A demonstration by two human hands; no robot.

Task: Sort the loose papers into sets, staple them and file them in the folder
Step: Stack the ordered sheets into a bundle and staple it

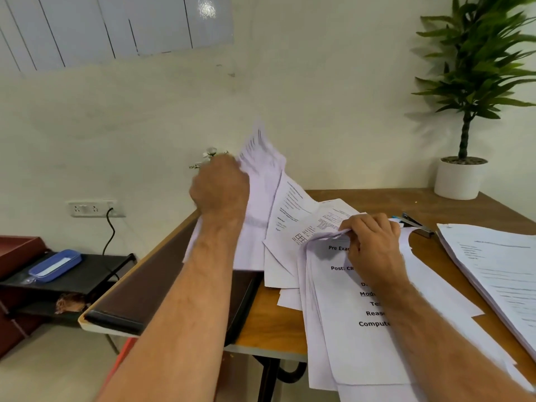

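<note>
My left hand (220, 187) grips a bunch of printed sheets (261, 181) and holds them raised and tilted above the dark brown folder (139, 294), which lies at the desk's left edge. My right hand (374, 245) pinches the top corner of a set of papers with bold headings (348, 323) lying near the front of the desk. More loose sheets (293, 227) lie spread between the two hands. A stapler (414, 223) rests on the desk just behind my right hand. Another stack of papers (499, 271) lies at the right.
A potted plant in a white pot (459, 177) stands at the desk's back right corner. Left of the desk, a low black shelf (87, 274) holds a blue case (55, 265), beside a reddish tray (17, 250). A wall socket with a cable (95, 208) is behind it.
</note>
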